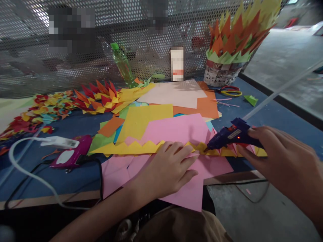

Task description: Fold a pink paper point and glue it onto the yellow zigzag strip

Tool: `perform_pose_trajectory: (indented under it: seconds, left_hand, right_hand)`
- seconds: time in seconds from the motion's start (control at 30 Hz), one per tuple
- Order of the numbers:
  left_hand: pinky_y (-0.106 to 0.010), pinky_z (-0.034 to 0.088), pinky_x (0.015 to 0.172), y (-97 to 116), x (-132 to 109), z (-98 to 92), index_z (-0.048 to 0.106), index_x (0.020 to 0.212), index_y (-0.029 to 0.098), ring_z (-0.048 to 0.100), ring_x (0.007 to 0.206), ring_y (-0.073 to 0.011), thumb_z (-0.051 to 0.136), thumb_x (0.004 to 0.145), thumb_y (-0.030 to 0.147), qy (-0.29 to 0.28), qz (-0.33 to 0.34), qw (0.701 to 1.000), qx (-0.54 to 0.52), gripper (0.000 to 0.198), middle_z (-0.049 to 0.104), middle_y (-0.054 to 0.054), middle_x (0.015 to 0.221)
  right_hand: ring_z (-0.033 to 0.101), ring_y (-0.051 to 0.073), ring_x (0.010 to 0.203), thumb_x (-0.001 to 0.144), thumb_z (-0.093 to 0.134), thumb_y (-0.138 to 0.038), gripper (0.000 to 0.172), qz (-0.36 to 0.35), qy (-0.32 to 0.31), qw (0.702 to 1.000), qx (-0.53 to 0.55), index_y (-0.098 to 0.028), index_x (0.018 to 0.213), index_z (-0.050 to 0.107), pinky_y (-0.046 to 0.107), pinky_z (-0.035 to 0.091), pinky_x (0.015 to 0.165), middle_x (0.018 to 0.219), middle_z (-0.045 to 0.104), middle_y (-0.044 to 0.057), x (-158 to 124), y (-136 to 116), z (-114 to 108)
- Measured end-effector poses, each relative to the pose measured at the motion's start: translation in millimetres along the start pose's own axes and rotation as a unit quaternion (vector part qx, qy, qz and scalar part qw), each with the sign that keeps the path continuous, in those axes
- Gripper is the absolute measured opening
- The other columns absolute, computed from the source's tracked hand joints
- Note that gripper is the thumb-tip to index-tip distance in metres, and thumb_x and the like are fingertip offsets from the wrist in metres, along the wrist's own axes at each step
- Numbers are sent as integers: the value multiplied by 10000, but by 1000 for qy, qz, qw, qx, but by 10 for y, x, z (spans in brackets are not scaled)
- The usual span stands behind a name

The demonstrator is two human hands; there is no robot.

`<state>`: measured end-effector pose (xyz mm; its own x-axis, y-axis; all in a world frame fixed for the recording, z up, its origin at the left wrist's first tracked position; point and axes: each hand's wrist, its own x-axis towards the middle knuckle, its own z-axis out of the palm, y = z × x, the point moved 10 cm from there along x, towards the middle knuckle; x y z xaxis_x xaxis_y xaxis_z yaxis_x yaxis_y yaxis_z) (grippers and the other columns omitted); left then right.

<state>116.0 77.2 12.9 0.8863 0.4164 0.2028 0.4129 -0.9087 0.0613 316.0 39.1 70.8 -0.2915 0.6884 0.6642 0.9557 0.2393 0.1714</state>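
A long folded yellow paper strip [138,148] with a zigzag upper edge lies across pink paper sheets [176,129]. My left hand [171,168] rests on the strip and the pink paper, its fingers apart and pointing right. In my right hand [272,151] is a dark blue glue gun [230,134] with a small red light; a clear glue stick [280,89] juts from its back. The gun's tip touches or nearly touches the strip, just right of my left fingers. Pink folded pieces [234,149] sit along the strip's right part, partly behind the gun.
A purple power adapter [72,153] with white and black cables lies left. Behind are colored paper sheets [158,116], folded-paper garlands [98,97], a green bottle [123,65], scissors [230,90] and a basket with paper spikes [223,72]. A perforated metal screen [101,67] stands at the back.
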Motion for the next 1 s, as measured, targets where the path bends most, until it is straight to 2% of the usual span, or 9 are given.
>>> perform_pose_trajectory:
  seconds: [0.17,0.5,0.8,0.9,1.0]
  left_hand:
    - [-509,435,1035,-10,4,4,569,1485,196,515,1255,-313,385,1173,483,0,0,1000,2,463,648,-74,1405]
    - [-524,448,1040,11,-1,-11,589,1451,182,519,1238,-315,391,1171,477,9,3,1000,4,452,649,-81,1405]
    - [-523,460,1047,1,3,-7,602,1439,185,531,1242,-314,395,1170,480,10,4,1000,3,449,658,-90,1406]
    - [-526,462,1042,3,2,-7,597,1455,191,535,1250,-318,391,1170,484,9,3,1000,7,458,657,-91,1405]
    - [-519,466,1033,7,0,-14,601,1462,185,537,1266,-317,401,1167,487,15,5,1000,9,467,653,-107,1413]
  right_hand:
    - [767,272,867,1092,573,-420,197,0,2,1000,8,-233,1140,610,434,597,846,1038,752,88,-14,-15,-24]
    - [794,370,989,1085,586,-404,256,-7,-3,1000,6,-163,1152,639,485,627,852,1053,759,145,-29,-50,-39]
    - [787,351,1062,1068,626,-413,237,2,-8,1000,13,-206,1185,632,475,628,912,1111,773,125,-70,-45,-17]
    - [791,350,1041,1063,630,-493,319,20,-2,1000,12,-208,1205,612,440,618,817,1110,774,132,-62,-44,-58]
    - [783,335,832,1023,610,-682,530,109,-7,994,15,-207,1258,591,386,522,574,971,759,118,-57,149,-72]
